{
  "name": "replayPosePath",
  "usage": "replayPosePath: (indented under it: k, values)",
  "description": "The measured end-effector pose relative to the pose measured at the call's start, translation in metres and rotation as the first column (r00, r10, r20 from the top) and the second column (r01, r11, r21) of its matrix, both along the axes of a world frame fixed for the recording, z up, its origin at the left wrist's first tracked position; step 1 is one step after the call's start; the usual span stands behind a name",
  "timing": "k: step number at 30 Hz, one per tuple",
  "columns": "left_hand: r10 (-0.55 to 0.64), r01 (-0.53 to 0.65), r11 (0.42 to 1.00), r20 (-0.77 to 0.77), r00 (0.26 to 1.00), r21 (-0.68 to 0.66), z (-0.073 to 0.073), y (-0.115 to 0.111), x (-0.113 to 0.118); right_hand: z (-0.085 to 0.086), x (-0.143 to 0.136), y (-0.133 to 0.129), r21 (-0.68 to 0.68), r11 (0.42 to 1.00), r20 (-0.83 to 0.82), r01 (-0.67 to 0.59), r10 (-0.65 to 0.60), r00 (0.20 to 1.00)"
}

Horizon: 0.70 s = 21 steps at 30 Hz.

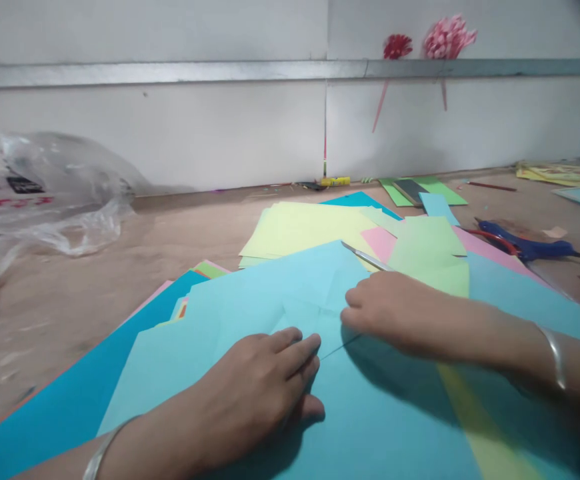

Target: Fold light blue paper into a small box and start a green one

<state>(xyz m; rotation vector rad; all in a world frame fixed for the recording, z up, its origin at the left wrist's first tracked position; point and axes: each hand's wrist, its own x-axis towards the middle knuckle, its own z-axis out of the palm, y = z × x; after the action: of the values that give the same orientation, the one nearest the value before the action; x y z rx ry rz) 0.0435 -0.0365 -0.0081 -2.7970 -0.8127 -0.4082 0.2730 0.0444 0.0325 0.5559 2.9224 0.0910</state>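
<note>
A large light blue paper sheet point(400, 413) with creases lies in front of me. My left hand point(270, 380) rests on it, fingers stretched out and thumb lower down. Held just above the same sheet, my right hand point(385, 307) has its fingers closed in a pinch; what is between them is hidden. A thin dark line, either a paper edge or a fine strand, runs between both hands. Beyond the right knuckles a narrow metal blade point(365, 257) points up and left; its other end is out of sight behind the hand.
Yellow sheets point(310, 227), a pale green piece point(427, 247) and darker blue paper point(80, 380) surround the work. A blue glue gun point(535, 247) lies at right, a dark phone-like slab point(410, 191) behind. A plastic bag point(60, 193) sits left. Pink paper flowers point(450, 38) hang on the wall rail.
</note>
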Motion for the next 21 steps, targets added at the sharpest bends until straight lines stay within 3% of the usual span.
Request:
replayPosePath:
  k: [2,4,8,14,18,21]
  values:
    - [0.011,-0.011,1.000,0.018,1.000,-0.004,-0.001,0.000,0.001,-0.005,-0.005,-0.031,0.212,0.974,-0.070,-0.079,0.095,0.993]
    - [0.011,-0.010,1.000,0.020,1.000,-0.014,-0.002,0.000,0.001,-0.015,-0.007,-0.058,0.336,0.937,-0.137,-0.099,0.153,0.979]
    - [0.011,-0.011,0.998,0.008,1.000,-0.062,-0.003,0.001,-0.001,-0.038,-0.001,-0.078,0.451,0.892,-0.152,-0.020,0.099,0.983]
    - [-0.011,0.010,0.994,-0.007,1.000,-0.105,-0.001,0.002,-0.002,-0.050,0.011,-0.068,0.448,0.885,-0.108,0.130,-0.091,0.990]
    - [-0.001,0.004,0.998,0.037,0.999,-0.061,-0.002,0.003,0.000,-0.042,0.007,-0.064,0.345,0.919,-0.019,0.190,-0.196,0.980]
    - [0.030,-0.028,0.998,0.054,0.998,-0.054,-0.003,0.005,0.004,-0.029,-0.003,-0.058,0.323,0.891,0.054,0.320,-0.355,0.933]
